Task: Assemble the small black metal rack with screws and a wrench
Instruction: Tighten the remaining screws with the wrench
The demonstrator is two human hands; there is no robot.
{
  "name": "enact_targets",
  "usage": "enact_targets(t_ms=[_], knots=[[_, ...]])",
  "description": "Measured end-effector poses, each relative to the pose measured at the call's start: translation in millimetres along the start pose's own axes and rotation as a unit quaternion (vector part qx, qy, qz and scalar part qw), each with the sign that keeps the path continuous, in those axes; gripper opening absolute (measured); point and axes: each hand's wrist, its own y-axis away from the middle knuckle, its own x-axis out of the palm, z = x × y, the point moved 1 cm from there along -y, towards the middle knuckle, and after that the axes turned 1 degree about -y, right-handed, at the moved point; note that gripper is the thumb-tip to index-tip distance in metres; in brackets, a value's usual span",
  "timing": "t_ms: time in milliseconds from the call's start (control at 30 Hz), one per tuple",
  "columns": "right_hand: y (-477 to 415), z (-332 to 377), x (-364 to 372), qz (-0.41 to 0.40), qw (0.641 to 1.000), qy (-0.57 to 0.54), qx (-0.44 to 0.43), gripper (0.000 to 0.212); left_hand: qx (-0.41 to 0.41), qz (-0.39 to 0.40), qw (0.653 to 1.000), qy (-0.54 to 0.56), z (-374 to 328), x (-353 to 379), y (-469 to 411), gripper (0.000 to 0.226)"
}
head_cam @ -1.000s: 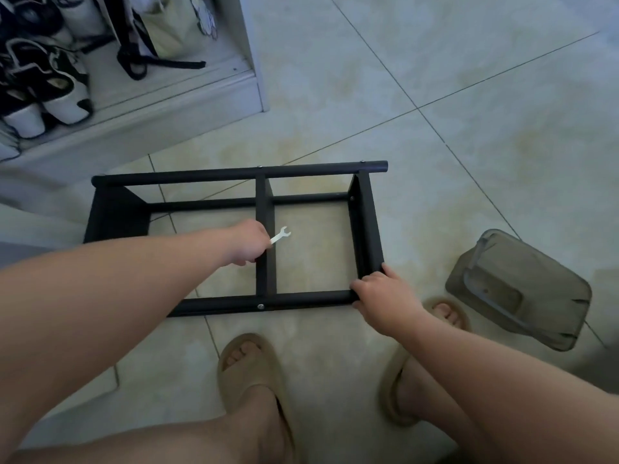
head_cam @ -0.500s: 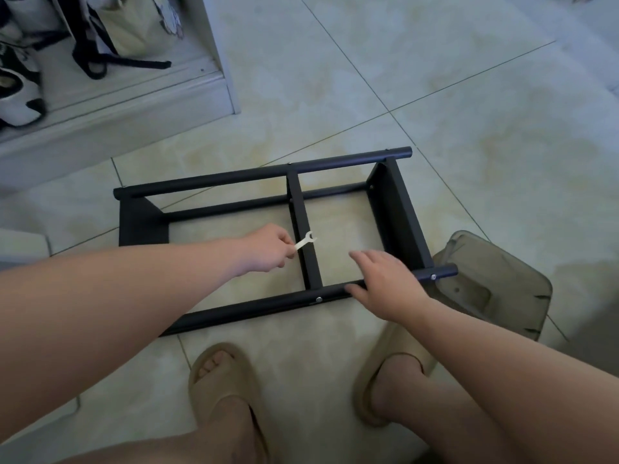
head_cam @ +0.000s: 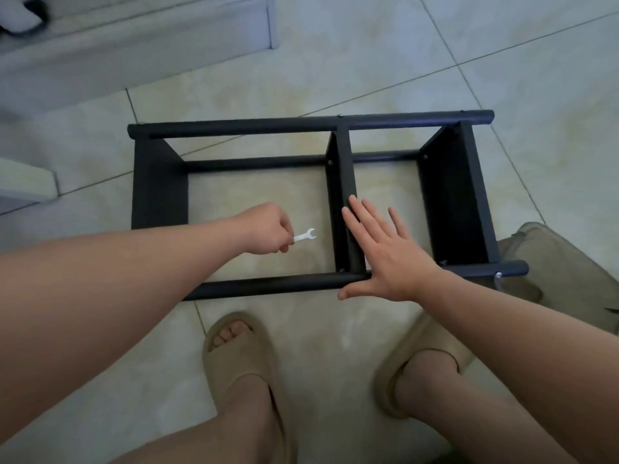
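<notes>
A small black metal rack (head_cam: 234, 127), a matte frame of round tubes and flat upright panels, lies on its side on pale glossy floor tiles (head_cam: 368, 45), its long tubes running left to right in front of the person's feet. The left hand (head_cam: 264, 231), over the frame's wider left bay, pinches the handle of a small flat white open-ended wrench (head_cam: 305, 236), whose forked head points right toward the middle panel without touching it. The right hand (head_cam: 385, 259) is spread flat, fingers straight and apart, with fingertips (head_cam: 352, 202) against the middle panel and the palm over the near tube. A silver screw head (head_cam: 498, 274) shows at that tube's right end. Beige foam slide sandals (head_cam: 241, 356) stand on the near side of the rack. A translucent grey plastic container (head_cam: 552, 262) lies beside its right end, and a grey-white cabinet base (head_cam: 134, 51) lines the floor's far-left corner.
</notes>
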Motion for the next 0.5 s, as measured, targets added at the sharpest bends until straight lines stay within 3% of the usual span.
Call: enact_targets(t_ms=[267,500], knots=[[-5,-13,12,-0.063,0.997,0.001,-0.054,0.129,0.043,-0.044,0.979,0.193,-3,37,-33,0.018],[-6,-14,15,-0.099,0.993,0.017,-0.067,0.127,0.075,0.002,0.973,0.22,-13,50,-24,0.017]])
